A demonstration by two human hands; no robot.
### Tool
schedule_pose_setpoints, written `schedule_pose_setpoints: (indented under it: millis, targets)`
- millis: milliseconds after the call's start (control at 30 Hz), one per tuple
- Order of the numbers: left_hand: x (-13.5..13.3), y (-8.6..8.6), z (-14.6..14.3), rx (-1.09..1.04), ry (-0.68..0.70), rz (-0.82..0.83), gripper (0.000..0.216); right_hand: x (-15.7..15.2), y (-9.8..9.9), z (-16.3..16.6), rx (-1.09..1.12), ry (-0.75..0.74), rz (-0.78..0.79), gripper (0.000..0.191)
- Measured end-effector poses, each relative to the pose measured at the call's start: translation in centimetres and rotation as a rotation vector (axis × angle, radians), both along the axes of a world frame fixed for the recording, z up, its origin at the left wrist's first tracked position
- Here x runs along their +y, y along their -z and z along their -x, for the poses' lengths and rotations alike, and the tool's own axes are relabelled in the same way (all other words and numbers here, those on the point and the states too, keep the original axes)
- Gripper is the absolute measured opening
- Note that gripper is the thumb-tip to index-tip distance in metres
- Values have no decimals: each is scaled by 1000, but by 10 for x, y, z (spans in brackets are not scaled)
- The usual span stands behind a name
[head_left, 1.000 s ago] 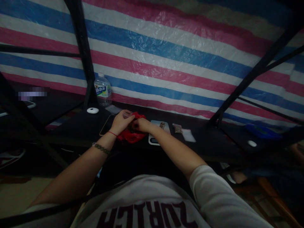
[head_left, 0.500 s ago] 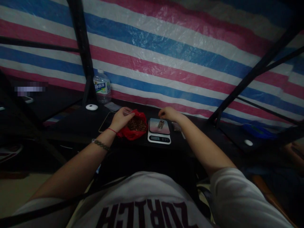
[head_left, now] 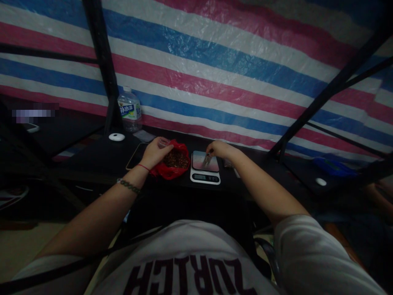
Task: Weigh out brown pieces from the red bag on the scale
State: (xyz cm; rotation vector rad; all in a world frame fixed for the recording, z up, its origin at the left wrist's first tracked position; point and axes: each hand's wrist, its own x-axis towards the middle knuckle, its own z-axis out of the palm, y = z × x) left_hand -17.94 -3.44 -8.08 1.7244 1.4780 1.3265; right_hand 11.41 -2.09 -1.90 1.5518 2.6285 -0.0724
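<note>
A red plastic bag (head_left: 169, 169) full of small brown pieces lies open on the dark table (head_left: 101, 159). My left hand (head_left: 155, 152) rests at its left rim, fingers curled round a small clear cup (head_left: 163, 142). To the right stands a small white digital scale (head_left: 205, 169) with a little heap of brown pieces on its platform. My right hand (head_left: 219, 149) hovers over the scale's far right corner, fingertips pinched together and pointing down at the heap. What the fingertips hold is too small to make out.
A water bottle (head_left: 129, 109) stands at the back left by a black post (head_left: 100, 69). A white round puck (head_left: 116, 137) and a flat tablet (head_left: 136, 155) lie left of the bag. Another white puck (head_left: 321, 181) sits far right. Striped tarpaulin (head_left: 230, 69) backs the table.
My right hand left the red bag, crossed to the scale and now sits lower over its platform. My left hand stayed at the bag with the cup.
</note>
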Motion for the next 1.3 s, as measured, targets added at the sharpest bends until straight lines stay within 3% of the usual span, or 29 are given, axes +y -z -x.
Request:
schedule_pose_setpoints:
  millis: [533, 933, 1300]
  targets:
    - [2, 0, 2, 22, 6, -9, 42, -4, -4, 1, 30, 0, 24, 28]
    - [3, 3, 3, 17, 13, -19, 42, -4, -5, -2, 97, -11, 81, 19]
    - [4, 3, 2, 29, 2, 4, 42, -1, 7, -6, 275, 74, 28, 14]
